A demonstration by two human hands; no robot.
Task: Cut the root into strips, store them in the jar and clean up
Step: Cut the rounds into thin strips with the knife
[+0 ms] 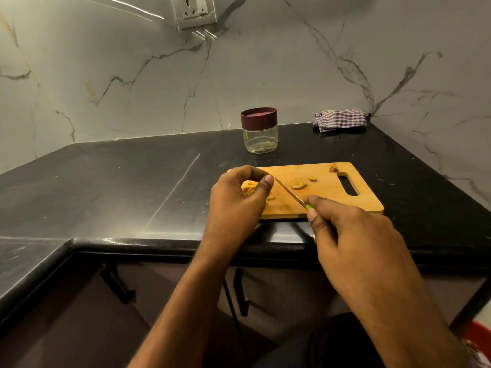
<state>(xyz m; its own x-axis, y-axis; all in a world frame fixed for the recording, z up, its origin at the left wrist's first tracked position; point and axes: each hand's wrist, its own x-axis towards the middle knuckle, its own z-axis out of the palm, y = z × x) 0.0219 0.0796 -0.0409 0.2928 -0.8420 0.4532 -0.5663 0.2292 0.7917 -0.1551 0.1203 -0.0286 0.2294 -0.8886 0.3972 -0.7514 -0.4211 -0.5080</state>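
Countertop (106,187), black, below veined marble walls. Left hand (236,200) curls over root strips (249,188) on cutting board (326,192); right hand (353,235) grasps knife (289,192). Lidded jar (259,131) beyond; checked cloth (341,120) far right.

jar (259,131) behind board (326,192), cloth (341,120) right

The head camera looks forward and down, close over a counter (132,181) corner.
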